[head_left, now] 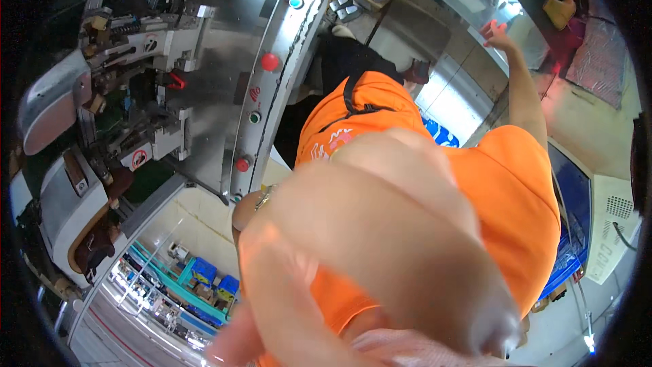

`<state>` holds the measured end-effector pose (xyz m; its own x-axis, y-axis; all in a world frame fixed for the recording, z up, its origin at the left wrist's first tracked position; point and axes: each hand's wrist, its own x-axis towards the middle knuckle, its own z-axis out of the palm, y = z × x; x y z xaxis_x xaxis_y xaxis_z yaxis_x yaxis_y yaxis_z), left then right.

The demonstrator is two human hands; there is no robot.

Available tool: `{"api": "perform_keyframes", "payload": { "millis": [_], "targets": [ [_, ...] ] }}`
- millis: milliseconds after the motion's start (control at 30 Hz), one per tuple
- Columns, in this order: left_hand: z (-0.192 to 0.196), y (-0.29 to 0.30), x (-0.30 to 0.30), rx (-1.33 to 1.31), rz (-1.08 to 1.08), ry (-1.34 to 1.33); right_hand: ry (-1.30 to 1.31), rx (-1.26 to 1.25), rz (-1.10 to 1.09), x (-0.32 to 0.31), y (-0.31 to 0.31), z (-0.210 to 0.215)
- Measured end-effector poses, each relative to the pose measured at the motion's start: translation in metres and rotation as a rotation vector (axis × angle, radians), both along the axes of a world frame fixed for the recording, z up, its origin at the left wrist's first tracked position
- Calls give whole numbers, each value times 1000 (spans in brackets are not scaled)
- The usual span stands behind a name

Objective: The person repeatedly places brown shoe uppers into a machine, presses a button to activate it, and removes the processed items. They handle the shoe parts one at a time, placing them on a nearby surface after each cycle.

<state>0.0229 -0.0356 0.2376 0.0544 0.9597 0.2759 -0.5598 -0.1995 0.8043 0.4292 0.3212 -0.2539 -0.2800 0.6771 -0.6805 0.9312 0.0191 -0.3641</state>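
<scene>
My right arm stretches away to the upper right. At its end my right hand (499,34) is open, fingers apart, beside a clear plastic panel (502,10), with a reddish glow on the fingertips. I cannot tell whether it touches the panel. A large tan, smooth form (380,231) fills the middle, very close and smeared, with a dark, shiny lower right end. Its kind is unclear. At the lower left, blurred skin (272,285) looks like my left hand or forearm; its grip does not show. A metal bracelet (266,196) is partly hidden behind the tan form.
A metal machine (217,81) with clamps and red and green buttons stands at left. Tan shoe-like pieces (560,3) lie at the upper right. A beige box (611,228) with a grille is on the right. Colored bins (204,272) sit on a teal rack at the lower left.
</scene>
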Motion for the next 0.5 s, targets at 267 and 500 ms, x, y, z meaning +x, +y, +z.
{"api": "perform_keyframes", "payload": {
  "millis": [267, 500],
  "targets": [
    [-11, -3, -11, 74, 42, -59, -81, 86, 54, -2, -5, -4],
    [-20, 5, -28, 61, 36, -40, -129, 127, 40, -3, -12, 7]
  ]
}}
